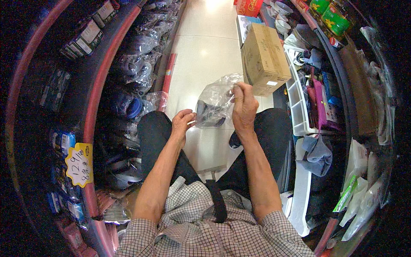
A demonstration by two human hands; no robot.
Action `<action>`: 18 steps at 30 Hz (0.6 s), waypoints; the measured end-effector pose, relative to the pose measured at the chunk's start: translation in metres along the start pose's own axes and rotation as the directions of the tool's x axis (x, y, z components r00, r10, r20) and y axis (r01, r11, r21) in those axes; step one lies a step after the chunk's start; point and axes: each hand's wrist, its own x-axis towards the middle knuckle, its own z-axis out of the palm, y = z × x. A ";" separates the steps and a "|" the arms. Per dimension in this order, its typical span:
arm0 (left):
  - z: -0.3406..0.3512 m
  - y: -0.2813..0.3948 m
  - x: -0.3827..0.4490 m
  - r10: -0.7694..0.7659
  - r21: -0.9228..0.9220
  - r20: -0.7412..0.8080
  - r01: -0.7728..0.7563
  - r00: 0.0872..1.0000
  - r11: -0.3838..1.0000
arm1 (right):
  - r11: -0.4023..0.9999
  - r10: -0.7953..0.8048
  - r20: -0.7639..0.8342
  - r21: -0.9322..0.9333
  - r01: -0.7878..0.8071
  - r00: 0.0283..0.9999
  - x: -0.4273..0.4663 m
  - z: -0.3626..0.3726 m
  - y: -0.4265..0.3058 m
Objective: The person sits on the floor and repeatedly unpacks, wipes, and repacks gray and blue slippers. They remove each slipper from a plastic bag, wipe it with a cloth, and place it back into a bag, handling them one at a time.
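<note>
A clear plastic bag hangs between my hands over the floor. Inside it is a dark grey item with a curved edge, perhaps a shoe or slipper; the plastic's glare hides its exact kind. My right hand pinches the top right of the bag between thumb and fingers. At the bag's lower left, my left hand has its fingers slightly apart, close to the plastic; whether the fingertips touch it I cannot tell.
Plastic-wrapped goods fill the low shelf on the left, behind a red shelf edge. A cardboard box stands on the aisle floor ahead. At right are a white plastic basket and a grey cloth item.
</note>
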 end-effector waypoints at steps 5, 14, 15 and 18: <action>0.000 -0.004 0.002 0.028 -0.014 -0.099 -0.030 0.995 0.999 | 0.963 0.065 -0.228 0.271 -0.001 0.971 -0.003 -0.030 -0.031; -0.004 -0.016 0.012 0.005 0.038 -0.042 -0.004 0.999 0.999 | 0.872 0.344 -0.389 0.470 -0.137 0.854 0.015 -0.068 -0.008; 0.000 -0.015 0.012 -0.001 0.014 -0.030 0.001 1.000 1.000 | 0.808 0.414 -0.341 0.565 -0.168 0.844 0.016 -0.066 0.014; 0.009 -0.010 0.006 -0.017 -0.018 -0.013 0.017 1.000 1.000 | 0.689 0.507 -0.258 0.695 -0.206 0.823 0.026 -0.057 0.046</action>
